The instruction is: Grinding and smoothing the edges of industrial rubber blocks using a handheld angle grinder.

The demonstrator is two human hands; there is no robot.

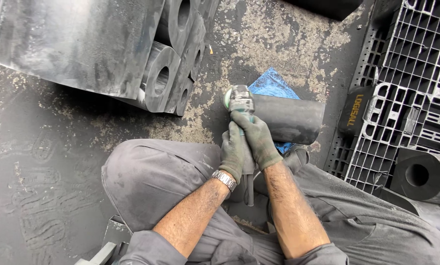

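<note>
I hold a handheld grinder (240,100) with both gloved hands. My right hand (257,139) grips its body near the head. Just behind and to the left, my left hand (233,153) wraps the handle; a metal watch sits on that wrist. The grinder's green-edged disc rests against the left end of a dark rubber cylinder (291,119) lying on a blue mat (271,86) on the floor between my knees.
A stack of black rubber blocks with round holes (161,73) lies at upper left. A black plastic pallet (406,88) stands on the right, with another hollow rubber cylinder (418,175) beside it. The dusty dark floor (43,172) stretches left.
</note>
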